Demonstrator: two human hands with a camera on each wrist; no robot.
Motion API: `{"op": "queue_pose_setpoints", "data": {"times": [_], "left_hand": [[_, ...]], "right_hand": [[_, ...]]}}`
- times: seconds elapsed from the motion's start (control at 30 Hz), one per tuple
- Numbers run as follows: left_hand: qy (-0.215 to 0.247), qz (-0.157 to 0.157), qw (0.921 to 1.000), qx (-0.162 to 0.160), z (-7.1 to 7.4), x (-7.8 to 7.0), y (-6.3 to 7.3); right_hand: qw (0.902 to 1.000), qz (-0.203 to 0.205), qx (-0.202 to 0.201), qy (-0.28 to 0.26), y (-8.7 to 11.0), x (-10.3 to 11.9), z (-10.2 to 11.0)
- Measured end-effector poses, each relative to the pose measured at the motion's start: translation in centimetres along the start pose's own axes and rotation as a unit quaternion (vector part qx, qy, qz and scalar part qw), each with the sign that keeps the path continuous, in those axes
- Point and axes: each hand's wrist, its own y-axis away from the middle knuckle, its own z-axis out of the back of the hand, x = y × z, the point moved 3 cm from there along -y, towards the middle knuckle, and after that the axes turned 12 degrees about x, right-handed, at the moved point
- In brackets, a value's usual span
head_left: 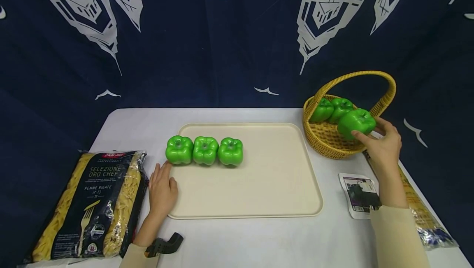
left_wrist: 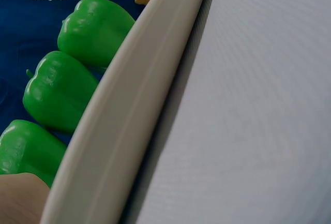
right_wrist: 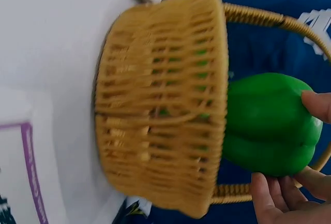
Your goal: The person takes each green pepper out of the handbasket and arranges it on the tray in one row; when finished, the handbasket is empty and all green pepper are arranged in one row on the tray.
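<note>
We've got our R hand [head_left: 387,146] pinching a green pepper [head_left: 356,123] btwn thumb & fingers, at the rim of the wicker basket [head_left: 319,143] — 2 more peppers [head_left: 340,109] sit inside, toward the back. Our L hand [head_left: 163,190] lies w/ fingers loosely extended at the left edge of the tray [head_left: 252,194], near the leftmost of 3 peppers [head_left: 205,151] in a row — can't tell if touching. A pasta bag [head_left: 94,206] lies left of it on the surface [head_left: 266,241].

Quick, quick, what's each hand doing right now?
Left hand: open, holding nothing, at the tray's left edge.
Right hand: closed around a green pepper at the basket.
</note>
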Motion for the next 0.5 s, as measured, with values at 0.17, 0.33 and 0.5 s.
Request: {"op": "queue_pose_setpoints", "data": {"times": [0.17,0.33,0.5], "left_hand": [[-0.003,0.003,1.0000,0.001,0.0,0.1,0.0],[-0.001,0.004,1.0000,0.003,0.0,0.1,-0.1],[-0.001,0.005,1.0000,0.006,-0.1,0.2,-0.1]], "right_hand": [[0.9982,0.055,0.025,0.000,1.5,1.2,-0.8],[0.9871,0.140,0.071,-0.032,2.7,2.1,-2.6],[0.9658,0.199,0.146,-0.079,4.1,3.1,-5.4]]}}
